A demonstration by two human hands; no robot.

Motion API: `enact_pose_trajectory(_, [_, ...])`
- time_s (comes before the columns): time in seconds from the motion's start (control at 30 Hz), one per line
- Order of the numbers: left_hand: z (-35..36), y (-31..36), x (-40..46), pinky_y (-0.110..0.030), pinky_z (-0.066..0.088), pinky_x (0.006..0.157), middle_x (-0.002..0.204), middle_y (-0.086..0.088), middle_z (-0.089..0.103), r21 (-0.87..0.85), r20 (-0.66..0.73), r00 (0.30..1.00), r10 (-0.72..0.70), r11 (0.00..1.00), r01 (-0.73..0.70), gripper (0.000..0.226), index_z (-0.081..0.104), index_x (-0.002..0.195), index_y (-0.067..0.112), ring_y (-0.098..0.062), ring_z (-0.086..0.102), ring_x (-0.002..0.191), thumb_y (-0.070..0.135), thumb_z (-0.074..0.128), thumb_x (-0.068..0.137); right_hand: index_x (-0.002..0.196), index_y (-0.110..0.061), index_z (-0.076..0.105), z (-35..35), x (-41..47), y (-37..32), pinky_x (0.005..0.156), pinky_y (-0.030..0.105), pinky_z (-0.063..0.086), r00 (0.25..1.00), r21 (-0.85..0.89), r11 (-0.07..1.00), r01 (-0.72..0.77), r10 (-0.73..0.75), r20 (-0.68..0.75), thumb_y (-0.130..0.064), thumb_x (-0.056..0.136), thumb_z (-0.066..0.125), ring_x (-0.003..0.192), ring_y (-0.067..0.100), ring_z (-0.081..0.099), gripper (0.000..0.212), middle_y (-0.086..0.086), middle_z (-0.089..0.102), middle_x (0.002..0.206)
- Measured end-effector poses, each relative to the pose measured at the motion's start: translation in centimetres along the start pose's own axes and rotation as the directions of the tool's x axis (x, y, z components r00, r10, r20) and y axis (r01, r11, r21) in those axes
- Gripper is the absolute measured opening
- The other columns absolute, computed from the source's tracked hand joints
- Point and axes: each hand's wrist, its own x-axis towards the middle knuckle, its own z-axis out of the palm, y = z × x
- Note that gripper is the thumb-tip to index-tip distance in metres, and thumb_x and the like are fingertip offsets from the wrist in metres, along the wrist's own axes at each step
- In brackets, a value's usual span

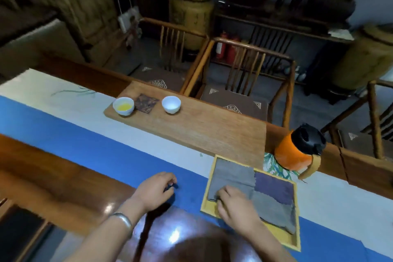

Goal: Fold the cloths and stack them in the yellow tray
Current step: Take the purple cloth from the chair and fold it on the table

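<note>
Operator: two bare forearms, no sleeves in view. Left hand [156, 189]: one plain silver bangle [121, 220] encircles the wrist, smooth and polished, with a bright highlight. Right hand [236, 208]: no jewellery visible. No gloves are worn.

Cloths [255, 189] in tray [205, 202]
</note>
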Motion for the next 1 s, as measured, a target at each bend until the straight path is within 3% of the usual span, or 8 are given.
enact_pose_trajectory(0.13, [-6.3, -8.4, -7.5, -0.029, 0.043, 0.082, 0.103, 0.005, 0.060, 0.043, -0.170, 0.970, -0.175, 0.982, 0.185, 0.023, 0.055, 0.107, 0.025, -0.016, 0.058, 0.100, 0.033, 0.049, 0.086, 0.117, -0.016, 0.053, -1.0, 7.4, -7.9, 0.090, 0.033, 0.040, 0.981, -0.063, 0.979, 0.193, -0.194, -0.004, -0.030, 0.095, 0.034, 0.110, 0.023, 0.050, 0.032, 0.004, 0.052, 0.115])
enact_pose_trajectory(0.23, [-10.9, -14.2, -14.9, -0.032, 0.047, 0.082, 0.095, 0.008, 0.055, 0.010, -0.282, 0.908, -0.311, 0.945, 0.327, 0.022, 0.054, 0.106, 0.029, -0.016, 0.058, 0.098, 0.036, 0.050, 0.086, 0.119, -0.018, 0.052, -1.3, 12.7, -15.8, 0.089, 0.034, 0.044, 0.939, -0.106, 0.933, 0.344, -0.344, 0.011, -0.032, 0.093, 0.036, 0.112, 0.022, 0.050, 0.033, 0.004, 0.053, 0.115])
enact_pose_trajectory(0.4, [-16.6, -22.2, -28.5, -0.024, 0.044, 0.080, 0.106, 0.006, 0.066, -0.208, -0.483, 0.698, -0.529, 0.843, 0.496, 0.024, 0.060, 0.110, 0.026, -0.011, 0.061, 0.096, 0.034, 0.056, 0.087, 0.113, -0.017, 0.052, -0.6, 19.9, -31.7, 0.081, 0.037, 0.047, 0.777, -0.211, 0.753, 0.623, -0.626, 0.061, -0.038, 0.091, 0.036, 0.105, 0.024, 0.052, 0.034, 0.004, 0.052, 0.109])
enact_pose_trajectory(0.5, [-19.0, -25.4, -36.1, -0.028, 0.046, 0.084, 0.110, 0.002, 0.067, -0.283, -0.553, 0.557, -0.619, 0.769, 0.574, 0.026, 0.062, 0.111, 0.022, -0.016, 0.061, 0.099, 0.034, 0.057, 0.089, 0.109, -0.015, 0.050, -0.5, 22.7, -40.9, 0.076, 0.037, 0.046, 0.650, -0.270, 0.605, 0.749, -0.750, 0.122, -0.039, 0.090, 0.040, 0.100, 0.026, 0.052, 0.032, 0.006, 0.051, 0.106])
enact_pose_trajectory(0.63, [-20.4, -28.4, -44.4, -0.031, 0.046, 0.088, 0.110, -0.003, 0.067, -0.353, -0.591, 0.377, -0.713, 0.649, 0.673, 0.028, 0.061, 0.112, 0.020, -0.022, 0.062, 0.103, 0.031, 0.059, 0.087, 0.111, -0.017, 0.052, -0.2, 24.3, -51.4, 0.074, 0.035, 0.047, 0.501, -0.248, 0.466, 0.849, -0.859, 0.102, -0.038, 0.088, 0.045, 0.098, 0.024, 0.054, 0.032, 0.005, 0.054, 0.105])
enact_pose_trajectory(0.8, [-20.6, -30.9, -50.1, -0.028, 0.050, 0.085, 0.107, 0.006, 0.064, -0.473, -0.577, 0.212, -0.789, 0.534, 0.701, 0.026, 0.060, 0.110, 0.025, -0.013, 0.061, 0.098, 0.035, 0.059, 0.086, 0.114, -0.026, 0.055, 1.5, 25.0, -61.7, 0.066, 0.019, 0.042, 0.349, -0.145, 0.335, 0.931, -0.933, 0.090, -0.039, 0.091, 0.047, 0.090, 0.012, 0.055, 0.027, -0.005, 0.056, 0.103])
enact_pose_trajectory(0.93, [-20.7, -33.3, -52.8, -0.025, 0.049, 0.082, 0.100, 0.009, 0.060, -0.552, -0.546, 0.100, -0.832, 0.447, 0.704, 0.025, 0.059, 0.109, 0.028, -0.009, 0.057, 0.091, 0.035, 0.060, 0.084, 0.116, -0.027, 0.054, 3.6, 26.4, -68.8, 0.070, 0.022, 0.050, 0.221, -0.080, 0.212, 0.974, -0.967, 0.129, -0.038, 0.090, 0.048, 0.091, 0.012, 0.056, 0.029, -0.005, 0.056, 0.108])
enact_pose_trajectory(1.0, [-21.1, -34.2, -54.1, -0.024, 0.047, 0.078, 0.093, 0.010, 0.059, -0.597, -0.537, 0.031, -0.843, 0.406, 0.692, 0.023, 0.060, 0.105, 0.028, -0.010, 0.057, 0.088, 0.035, 0.060, 0.083, 0.118, -0.026, 0.053, 4.9, 27.4, -72.2, 0.068, 0.023, 0.047, 0.170, -0.057, 0.163, 0.985, -0.975, 0.144, -0.038, 0.091, 0.046, 0.094, 0.015, 0.058, 0.031, -0.004, 0.056, 0.113])
